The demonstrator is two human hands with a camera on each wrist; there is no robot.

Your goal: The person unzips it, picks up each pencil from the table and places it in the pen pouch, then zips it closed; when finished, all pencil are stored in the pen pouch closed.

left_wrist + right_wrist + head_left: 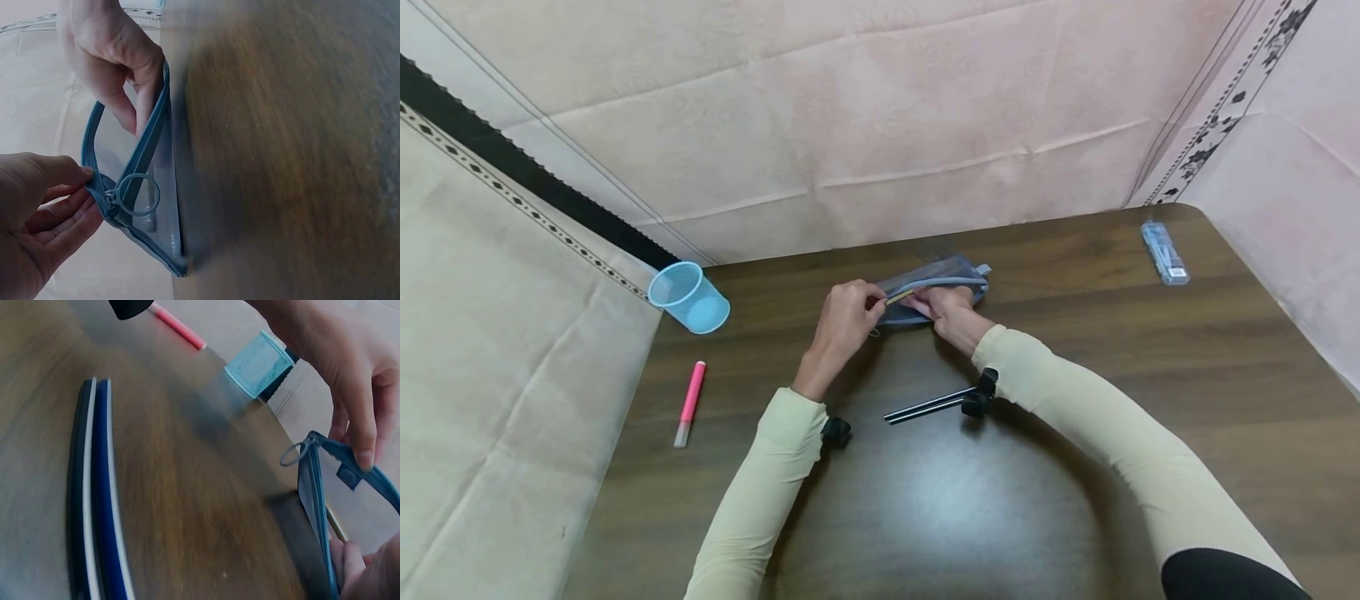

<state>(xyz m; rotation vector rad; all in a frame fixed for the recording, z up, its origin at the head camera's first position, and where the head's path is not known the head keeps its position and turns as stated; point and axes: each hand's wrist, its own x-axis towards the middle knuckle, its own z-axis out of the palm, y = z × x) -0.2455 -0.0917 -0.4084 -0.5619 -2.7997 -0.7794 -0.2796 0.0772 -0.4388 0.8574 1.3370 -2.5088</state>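
Note:
A blue zippered pencil pouch point(951, 271) with see-through sides stands open at the far side of the table. My left hand point(847, 317) pinches its rim near the zipper end, between thumb and fingers. From that end hangs a zipper pull ring point(140, 195). My right hand point(951, 312) has its fingers inside the opening. They pinch the end of a slim gold pencil-like stick point(336, 523), which lies along the mouth of the pouch. In the left wrist view, the right fingertips are behind the pouch's edge.
Two slim striped sticks point(925, 407), one dark and one blue, lie below the right wrist. A pink marker point(692, 400) is at left, near a light-blue mesh cup point(703, 304). A small light-blue packet point(1165, 252) lies at the far right. Black wrist cameras overhang the table.

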